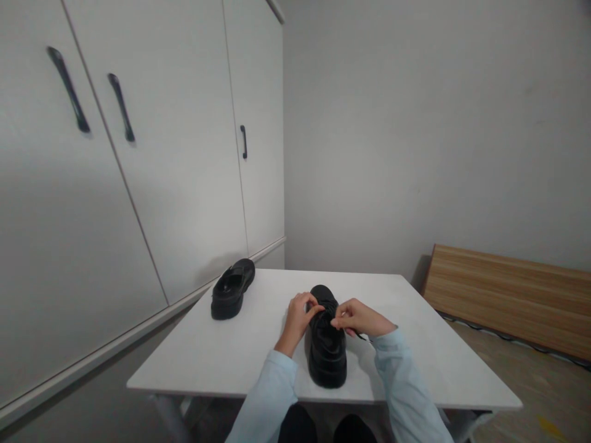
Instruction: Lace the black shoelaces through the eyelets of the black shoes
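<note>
A black shoe (327,360) stands on the white table in front of me, its toe pointing away and its heel near the front edge. My left hand (302,312) is at the left side of its lace area, thumb and fingers pinched together. On the other side my right hand (355,317) is closed in a pinch over the shoe opening, with a dark lace (364,338) trailing from beneath it. What lies between the left fingertips is too small to make out. A second black shoe (228,298) rests at the table's back left.
The white table (207,363) meets tall white cabinets (184,154) with dark handles along its left side. A grey wall (415,135) rises behind. A wood-patterned board (508,295) leans at the right, beyond the table.
</note>
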The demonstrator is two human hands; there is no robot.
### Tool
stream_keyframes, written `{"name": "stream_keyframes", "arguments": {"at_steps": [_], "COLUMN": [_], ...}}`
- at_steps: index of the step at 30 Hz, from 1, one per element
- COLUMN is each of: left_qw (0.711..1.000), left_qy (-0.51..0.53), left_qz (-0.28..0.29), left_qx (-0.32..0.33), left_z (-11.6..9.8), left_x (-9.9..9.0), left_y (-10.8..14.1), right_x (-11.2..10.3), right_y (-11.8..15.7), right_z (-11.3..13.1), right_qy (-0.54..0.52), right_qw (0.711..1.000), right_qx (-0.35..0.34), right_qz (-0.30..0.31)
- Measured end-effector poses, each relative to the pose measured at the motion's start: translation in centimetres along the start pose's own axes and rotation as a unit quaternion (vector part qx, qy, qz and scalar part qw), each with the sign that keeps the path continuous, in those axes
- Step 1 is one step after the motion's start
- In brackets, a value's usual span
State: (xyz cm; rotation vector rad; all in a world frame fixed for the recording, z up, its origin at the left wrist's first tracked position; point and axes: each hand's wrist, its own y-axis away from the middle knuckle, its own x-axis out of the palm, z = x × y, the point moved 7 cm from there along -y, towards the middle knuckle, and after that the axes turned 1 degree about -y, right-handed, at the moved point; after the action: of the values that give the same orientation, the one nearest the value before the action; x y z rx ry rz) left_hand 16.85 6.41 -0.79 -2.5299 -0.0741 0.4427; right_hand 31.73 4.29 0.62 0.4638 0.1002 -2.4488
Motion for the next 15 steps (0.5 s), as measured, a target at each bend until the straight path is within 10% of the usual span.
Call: {"name": "stream_keyframes", "arguments": {"at_steps": [15], "left_qw": [0.999], "left_qy": [0.038], "left_qz": [0.010], "left_qx": [-0.028], "left_z": [0.0], "left_x": [0.4], "left_y": [0.3], "right_x": [-0.4], "right_y": [-1.2], "right_z": [-2.5], "right_qy": [-0.274], "right_qw": [0.951], "right_qx": [-0.074], "right_qz": [-0.119]}}
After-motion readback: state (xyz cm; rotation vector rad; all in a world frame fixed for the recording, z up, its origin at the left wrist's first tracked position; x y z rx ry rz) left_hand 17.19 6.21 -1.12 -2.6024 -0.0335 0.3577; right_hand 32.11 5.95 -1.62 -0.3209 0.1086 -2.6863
